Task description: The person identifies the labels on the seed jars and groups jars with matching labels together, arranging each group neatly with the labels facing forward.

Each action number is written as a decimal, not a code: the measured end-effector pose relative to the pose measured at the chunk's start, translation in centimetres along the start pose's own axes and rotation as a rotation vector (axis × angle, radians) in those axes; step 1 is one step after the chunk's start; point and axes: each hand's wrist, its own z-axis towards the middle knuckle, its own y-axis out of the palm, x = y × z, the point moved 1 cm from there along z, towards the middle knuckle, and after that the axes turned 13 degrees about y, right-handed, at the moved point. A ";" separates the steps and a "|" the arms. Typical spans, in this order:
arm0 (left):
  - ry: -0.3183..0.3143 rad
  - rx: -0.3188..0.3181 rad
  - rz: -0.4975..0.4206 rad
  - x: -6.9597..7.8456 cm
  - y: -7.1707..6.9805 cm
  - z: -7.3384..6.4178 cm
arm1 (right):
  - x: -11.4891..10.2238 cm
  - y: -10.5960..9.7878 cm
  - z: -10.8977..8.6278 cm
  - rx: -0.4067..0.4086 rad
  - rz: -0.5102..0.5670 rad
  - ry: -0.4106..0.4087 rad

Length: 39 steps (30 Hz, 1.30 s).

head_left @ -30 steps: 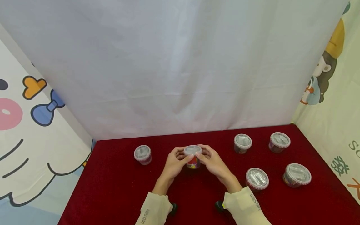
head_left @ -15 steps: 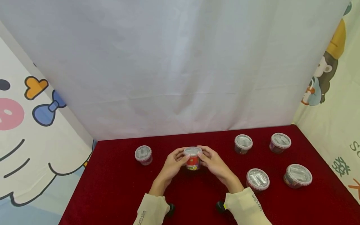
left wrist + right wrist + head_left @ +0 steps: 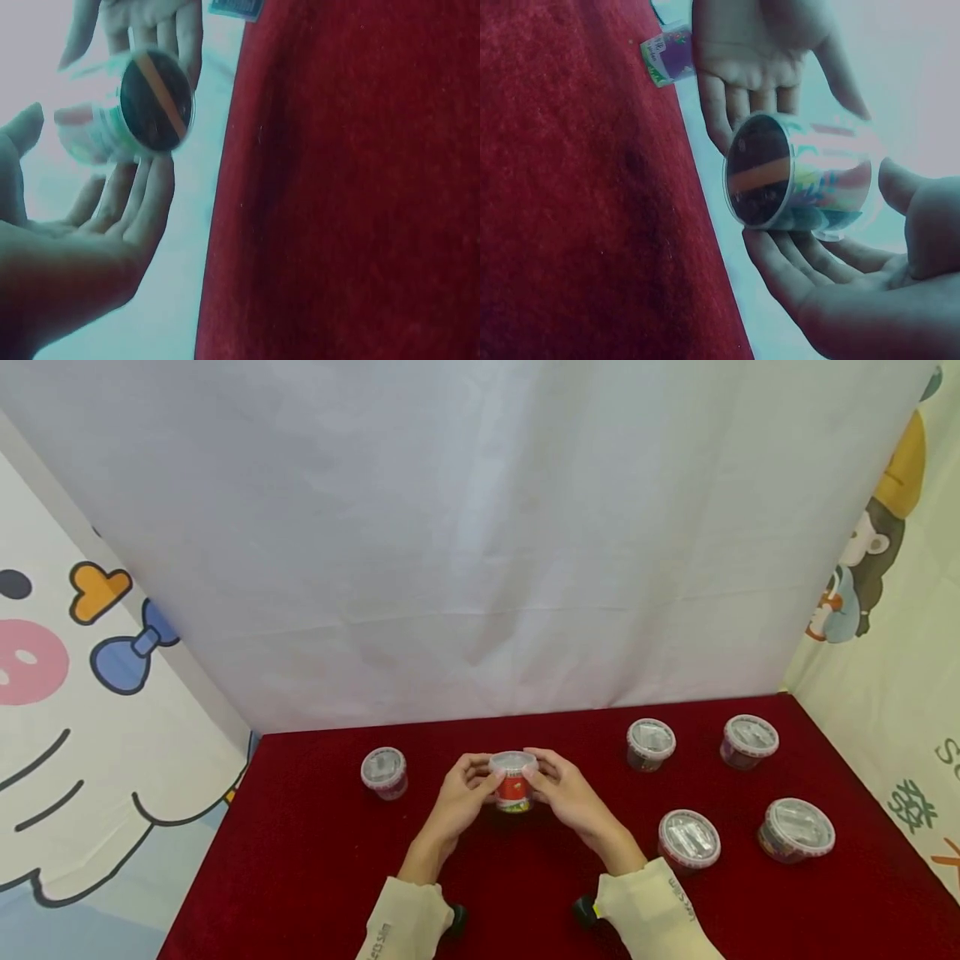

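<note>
Between both hands, in the middle of the head view, is a small clear lidded plastic tub with a red label. My left hand grips its left side, and my right hand grips its right side; both thumbs lie near the lid's rim. The wrist views show the tub raised off the red cloth. Its dark underside with an orange strip faces the left wrist camera. In the right wrist view, fingers of both hands touch the tub on opposite sides, and colourful print shows on its wall.
A similar lidded tub stands to the left on the red cloth. On the right stand several more, among them a near tub by the right forearm and a far-right tub. A white curtain hangs behind.
The tub has turned slightly between the hands, so more of its red label faces the head camera. Both hands stay almost in place; the head view has shifted a little.
</note>
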 end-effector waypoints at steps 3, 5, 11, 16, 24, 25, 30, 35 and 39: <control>-0.002 -0.046 -0.020 0.0 -0.2 0.0 | 0.0 -0.3 0.0 -0.032 0.022 0.013; -0.005 -0.058 -0.032 0.0 -0.3 0.1 | 0.0 -0.3 0.0 -0.050 0.036 0.013; 0.004 0.000 -0.021 0.3 -0.1 0.1 | -0.2 0.0 0.0 -0.034 0.019 0.007; -0.004 0.041 -0.020 0.5 0.3 0.0 | -0.3 0.3 0.1 0.023 -0.017 0.021; -0.021 -0.038 0.001 0.4 -0.2 -0.3 | -0.1 0.1 -0.1 -0.036 0.014 0.013; -0.020 -0.042 0.002 0.4 -0.3 -0.4 | -0.1 0.1 -0.1 -0.041 0.018 0.010; -0.005 0.006 0.006 0.4 -0.2 -0.4 | -0.2 0.3 -0.1 -0.029 0.013 0.006; -0.007 0.079 0.028 0.5 0.1 -0.3 | -0.3 0.6 0.1 -0.002 -0.009 0.005; -0.009 0.087 0.033 0.6 0.2 -0.4 | -0.4 0.7 0.2 -0.004 -0.015 -0.001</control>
